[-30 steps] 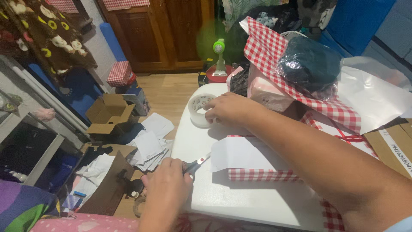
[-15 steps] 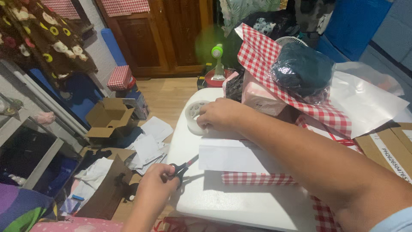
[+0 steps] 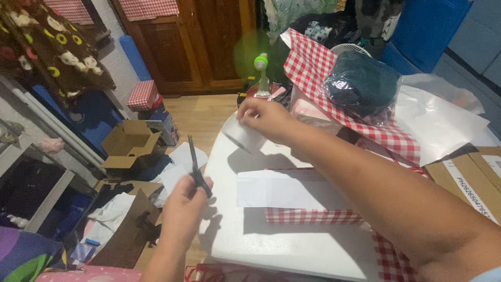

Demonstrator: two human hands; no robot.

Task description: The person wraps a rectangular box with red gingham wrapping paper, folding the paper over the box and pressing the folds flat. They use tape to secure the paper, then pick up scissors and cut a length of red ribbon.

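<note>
Left hand (image 3: 183, 201) is gripping the scissors (image 3: 195, 167) by the black handles, fingers wrapped around them, blades pointing up and away, held in the air just off the left edge of the white table (image 3: 271, 240). Right hand (image 3: 263, 116) is reaching across the table and pinching the tape roll (image 3: 242, 134) at its top edge, fingers closed on it; the roll is tilted and appears lifted off the tabletop at the far left corner, though contact with the table is hard to tell. Between the two hands, a box wrapped in red-and-white checked paper (image 3: 313, 214) is lying flat on the table, with a white flap (image 3: 284, 189) folded over its top. Behind the right hand, more checked paper (image 3: 334, 78) is draped over a pile, with a dark bundle in clear plastic (image 3: 360, 83) sitting on it. A small green fan (image 3: 261, 68) is standing past the table's far end. Left of the table, an open cardboard box (image 3: 130, 143) and loose white paper scraps (image 3: 177, 167) are lying on the floor.
</note>
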